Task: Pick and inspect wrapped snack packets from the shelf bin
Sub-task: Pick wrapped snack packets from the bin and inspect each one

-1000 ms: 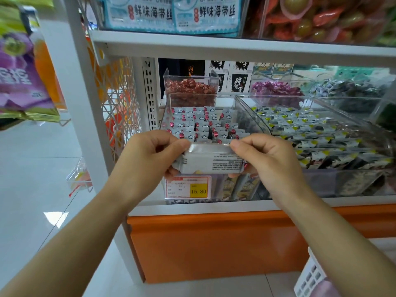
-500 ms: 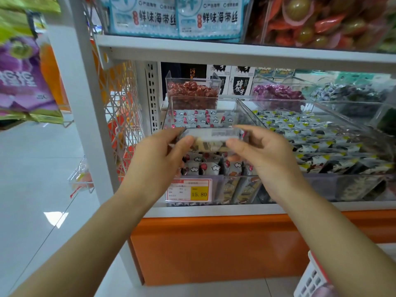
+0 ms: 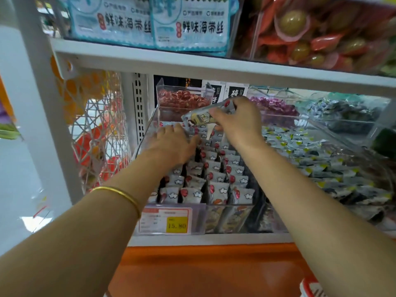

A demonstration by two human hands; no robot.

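Note:
A clear plastic bin point(image 3: 147, 133) on the shelf holds several rows of grey-white snack packets point(image 3: 216, 179) with red dots. My right hand point(image 3: 240, 121) pinches one wrapped packet point(image 3: 201, 116) above the far end of the bin, tilted with its printed side showing. My left hand point(image 3: 173, 142) lies palm down on the packets at the back left of the bin, fingers spread and fairly straight. A gold bangle sits on my left wrist.
A yellow price tag point(image 3: 176, 225) reading 15.80 is on the bin front. A second clear bin point(image 3: 321, 159) with darker packets stands to the right. Small bins of red point(image 3: 182, 99) and purple point(image 3: 274, 108) sweets are behind. The upper shelf edge point(image 3: 192, 65) hangs low overhead.
Both hands held one packet near the bin front; they moved up and back. Now the left hand has let go and rests in the bin, while the right hand alone holds the packet.

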